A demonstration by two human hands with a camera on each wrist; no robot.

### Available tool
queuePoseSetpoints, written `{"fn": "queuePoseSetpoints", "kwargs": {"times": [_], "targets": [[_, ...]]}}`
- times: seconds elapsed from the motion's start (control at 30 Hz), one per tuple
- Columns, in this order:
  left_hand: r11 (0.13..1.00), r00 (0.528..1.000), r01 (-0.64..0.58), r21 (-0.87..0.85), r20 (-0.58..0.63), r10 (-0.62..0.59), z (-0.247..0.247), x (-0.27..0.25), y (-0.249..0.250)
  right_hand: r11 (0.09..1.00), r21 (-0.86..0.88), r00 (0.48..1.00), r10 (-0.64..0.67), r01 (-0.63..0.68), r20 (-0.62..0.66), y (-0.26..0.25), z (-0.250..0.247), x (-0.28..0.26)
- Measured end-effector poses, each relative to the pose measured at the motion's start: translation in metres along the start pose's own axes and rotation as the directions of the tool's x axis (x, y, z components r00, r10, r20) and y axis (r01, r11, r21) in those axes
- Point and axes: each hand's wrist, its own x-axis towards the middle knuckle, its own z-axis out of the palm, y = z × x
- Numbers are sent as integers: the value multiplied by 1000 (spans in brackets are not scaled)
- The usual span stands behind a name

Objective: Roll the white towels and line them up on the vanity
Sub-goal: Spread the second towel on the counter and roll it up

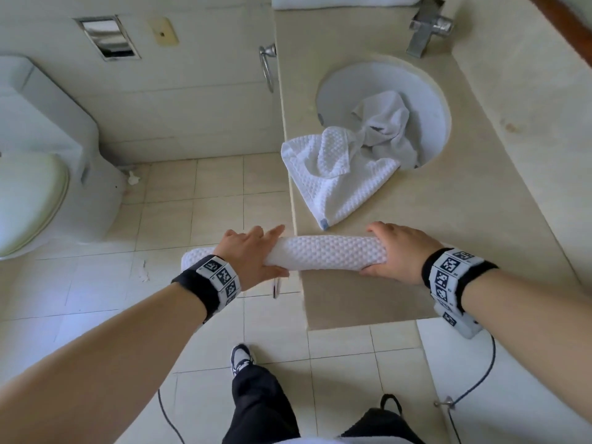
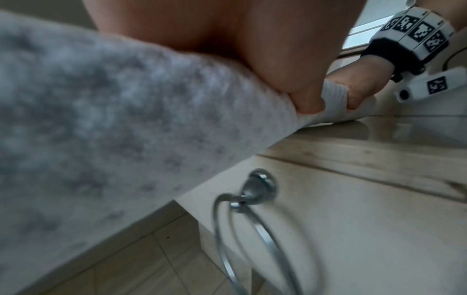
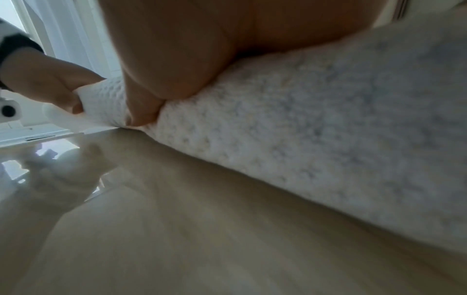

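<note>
A white waffle towel rolled into a log [image 1: 326, 253] lies crosswise at the near end of the beige vanity [image 1: 448, 213], its left end overhanging the vanity's left edge. My left hand [image 1: 253, 254] grips the overhanging part, fingers over the top and thumb on the near side. My right hand [image 1: 397, 251] grips the right end on the counter. The left wrist view shows the roll [image 2: 126, 119] under my left thumb [image 2: 290, 79] and the right hand [image 2: 359, 87] beyond. A loose waffle towel [image 1: 333, 174] lies crumpled behind the roll.
A second loose towel [image 1: 384, 123] sits in the round sink [image 1: 336, 78], below the faucet [image 1: 429, 27]. A chrome towel ring [image 1: 269, 65] hangs on the vanity's left side. The toilet [image 1: 38, 155] stands at the left. A folded white towel [image 1: 346, 0] lies at the counter's far end.
</note>
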Motion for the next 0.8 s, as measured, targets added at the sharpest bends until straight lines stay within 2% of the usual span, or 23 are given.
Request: {"fn": "queuePoseSetpoints", "kwargs": {"times": [0.2, 0.37, 0.6, 0.7, 0.8], "targets": [[995, 998, -43, 91, -50, 47, -52, -5, -147, 1000, 17, 998, 8, -7, -62, -117, -58, 66], [992, 990, -16, 128, -137, 34, -98, 14, -235, 1000, -13, 994, -6, 5, -108, -171, -123, 125], [988, 976, 3, 151, -215, 30, -162, 82, -297, 995, -97, 973, -46, 25, -225, -176, -200, 204], [988, 970, -1, 153, -239, 38, -183, 129, -315, 993, -116, 964, -37, 7, -263, -161, -231, 242], [985, 966, -7, 172, -253, 51, -201, 184, -331, 978, -206, 950, -46, -20, -309, -134, -256, 292]]}}
